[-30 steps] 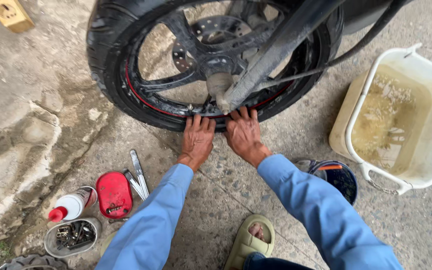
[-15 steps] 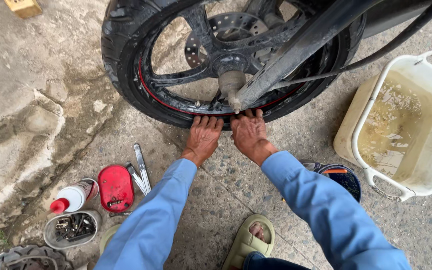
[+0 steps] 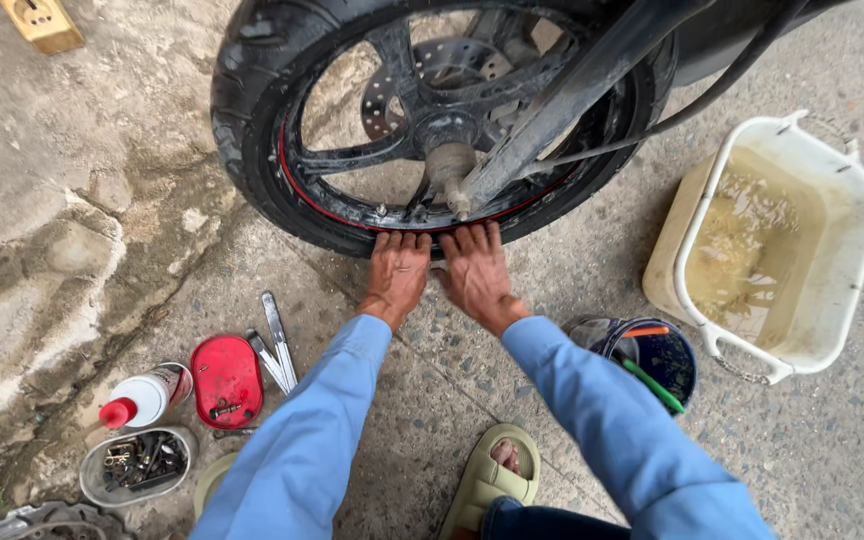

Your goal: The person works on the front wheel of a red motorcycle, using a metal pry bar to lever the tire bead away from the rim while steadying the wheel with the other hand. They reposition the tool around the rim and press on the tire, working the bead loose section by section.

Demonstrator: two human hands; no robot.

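1. Pressing on the lowest part of the tyre (image 3: 252, 130), the left hand (image 3: 395, 273) and right hand (image 3: 475, 272) lie side by side, palms down, fingers spread flat; neither grip closes on anything.
2. The fingertips end at the tyre's edge; whether they tuck under the rim cannot be told.
3. The tyre stands upright on the concrete floor (image 3: 72, 180), its top cut off by the frame and its hub partly hidden behind a slanted fork (image 3: 572, 100).
4. Right of the tyre stands a white tub (image 3: 857, 250) of murky water, its bottom unseen.
5. Below the tyre, near the right sleeve, a dark bucket (image 3: 667, 360) is partly covered by that arm.
6. Lower left of the tyre lie metal levers (image 3: 277, 345), a red lid (image 3: 225, 380), a red-capped bottle (image 3: 142, 398) and a tin (image 3: 137, 465) of small parts, hard to make out.
7. A sandal (image 3: 487, 480) shows between the arms.
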